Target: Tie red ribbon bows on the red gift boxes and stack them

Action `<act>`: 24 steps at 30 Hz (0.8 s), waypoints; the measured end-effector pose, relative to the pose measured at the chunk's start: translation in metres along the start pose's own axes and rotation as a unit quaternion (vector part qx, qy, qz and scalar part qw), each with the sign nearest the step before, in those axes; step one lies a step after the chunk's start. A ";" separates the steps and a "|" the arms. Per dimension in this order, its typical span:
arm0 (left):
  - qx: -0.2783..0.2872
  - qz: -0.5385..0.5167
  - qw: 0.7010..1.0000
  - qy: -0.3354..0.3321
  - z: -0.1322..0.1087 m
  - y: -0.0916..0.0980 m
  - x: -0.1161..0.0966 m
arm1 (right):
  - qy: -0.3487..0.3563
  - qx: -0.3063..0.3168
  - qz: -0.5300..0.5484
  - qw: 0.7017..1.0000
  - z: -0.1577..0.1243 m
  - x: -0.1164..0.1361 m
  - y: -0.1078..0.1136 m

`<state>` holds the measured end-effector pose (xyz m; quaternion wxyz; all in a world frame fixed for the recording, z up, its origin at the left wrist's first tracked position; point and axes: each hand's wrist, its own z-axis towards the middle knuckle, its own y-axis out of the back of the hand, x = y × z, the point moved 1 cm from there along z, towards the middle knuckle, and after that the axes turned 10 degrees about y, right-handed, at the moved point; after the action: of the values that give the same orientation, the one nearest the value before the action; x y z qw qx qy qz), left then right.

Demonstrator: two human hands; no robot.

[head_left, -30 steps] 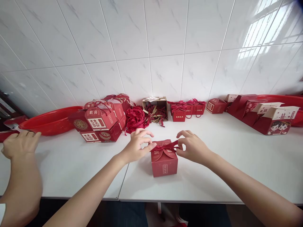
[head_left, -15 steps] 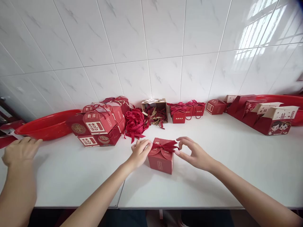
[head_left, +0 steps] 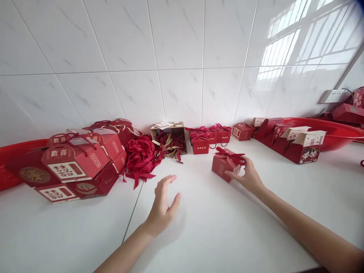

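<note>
A small red gift box (head_left: 223, 167) with a dark red ribbon bow on top is gripped at its right side by my right hand (head_left: 248, 177). It tilts slightly over the white table. My left hand (head_left: 162, 204) hovers in front of the table's middle, thumb and fingers apart, with nothing in it. Farther back lies a heap of red ribbon (head_left: 141, 156). Beside the heap, an open cardboard box (head_left: 185, 137) holds ribbon pieces. Several small red bags with bows (head_left: 200, 147) stand by the wall, just behind the gift box.
Larger red gift boxes (head_left: 82, 161) are stacked at left, partly before a red basin (head_left: 17, 149). A row of red boxes with white flaps (head_left: 308, 151) stands at right, before another red basin (head_left: 338, 131). A socket strip (head_left: 331, 96) sits on the tiled wall.
My right hand has carried the gift box to the right and back. My left hand has let go of it. The view has swung right, and the other person's arm at left is out of sight.
</note>
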<state>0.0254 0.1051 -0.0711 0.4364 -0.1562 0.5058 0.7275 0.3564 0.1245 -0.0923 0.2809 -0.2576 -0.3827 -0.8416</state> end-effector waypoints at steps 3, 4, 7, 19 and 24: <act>0.058 0.027 0.998 0.016 0.000 -0.001 0.015 | -0.034 -0.084 -0.041 0.995 0.037 -0.037 -0.012; 0.066 0.030 0.997 0.022 0.001 0.000 0.017 | -0.035 -0.095 -0.041 0.994 0.049 -0.045 -0.019; 0.058 0.031 0.997 0.031 0.003 0.002 0.022 | -0.026 -0.109 -0.044 0.993 0.077 -0.057 -0.045; 0.105 0.061 0.992 0.016 0.003 -0.004 0.036 | -0.025 -0.065 -0.083 0.994 0.122 -0.053 -0.111; 0.083 0.085 0.992 0.049 0.004 -0.002 0.034 | -0.016 -0.052 -0.057 0.997 0.118 -0.059 -0.108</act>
<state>0.0082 0.1250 -0.0938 0.3593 -0.1114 0.5964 0.7091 0.3517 0.2930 -0.1164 0.2128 -0.2631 -0.3564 -0.8709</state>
